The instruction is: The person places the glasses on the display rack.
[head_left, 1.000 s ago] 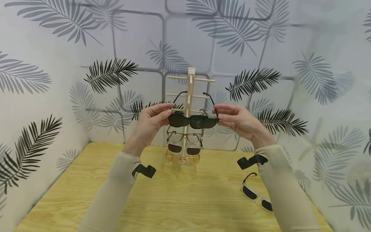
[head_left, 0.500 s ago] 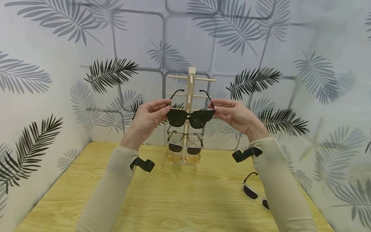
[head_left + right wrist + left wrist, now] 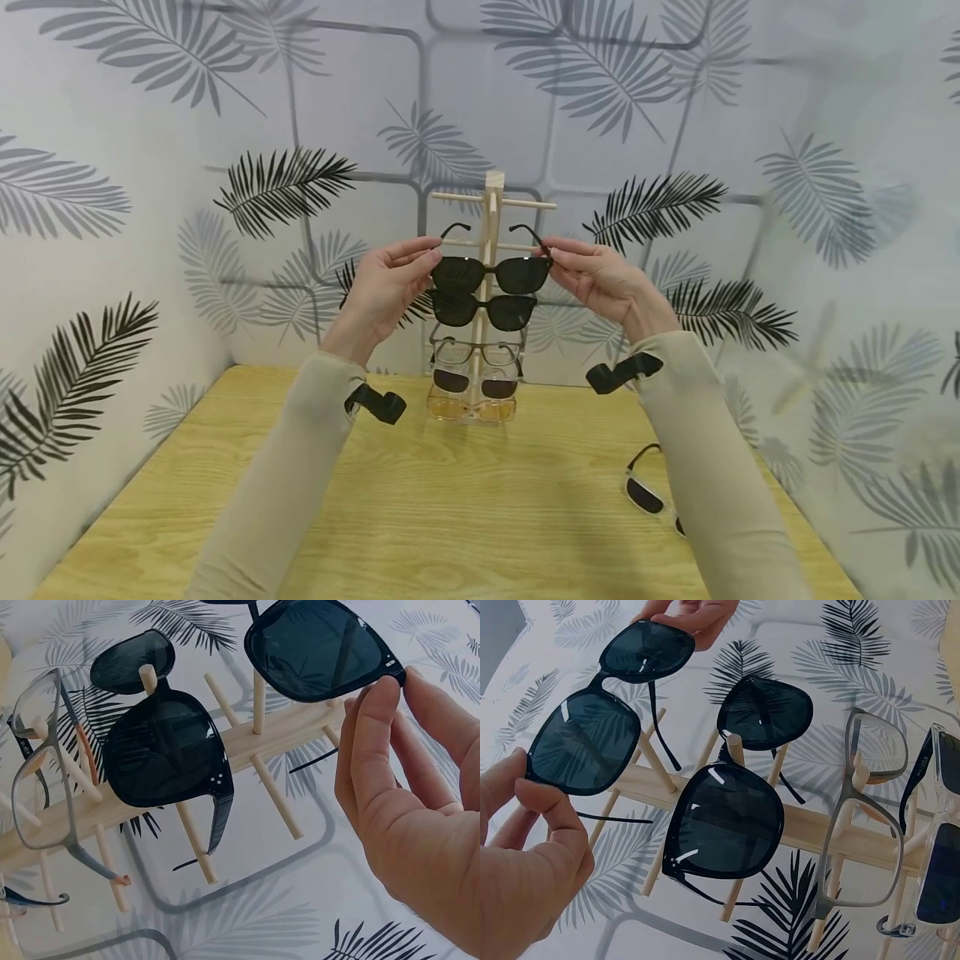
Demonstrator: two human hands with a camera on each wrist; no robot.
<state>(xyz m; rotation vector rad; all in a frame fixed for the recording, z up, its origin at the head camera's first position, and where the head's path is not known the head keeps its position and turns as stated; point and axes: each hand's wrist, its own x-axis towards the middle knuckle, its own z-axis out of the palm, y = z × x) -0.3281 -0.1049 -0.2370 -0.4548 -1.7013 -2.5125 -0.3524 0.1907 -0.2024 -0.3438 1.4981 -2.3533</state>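
Both hands hold one pair of black sunglasses (image 3: pixel 459 275) in front of the wooden glasses rack (image 3: pixel 493 196). My left hand (image 3: pixel 381 287) pinches the frame's left corner between thumb and fingers. At the right corner, by the hinge, my right hand (image 3: pixel 606 283) grips it the same way. The temples stay unfolded and point toward the rack. Directly below, another black pair of sunglasses (image 3: pixel 727 825) hangs on the rack's pegs. In the right wrist view, the held pair's dark lens (image 3: pixel 319 652) is apart from the peg (image 3: pixel 277 795) below it.
Lower on the rack sit clear glasses with a grey-brown frame (image 3: pixel 832 847), white-framed sunglasses (image 3: pixel 452 381) and yellow-tinted glasses (image 3: pixel 450 408). Another white-framed pair of sunglasses (image 3: pixel 643 496) lies on the wooden table (image 3: pixel 465 517), partly behind the right sleeve. A leaf-patterned wall stands behind.
Both hands have raised the held black sunglasses up along the rack, from over the hung black pair to above it. That lower pair now shows fully.
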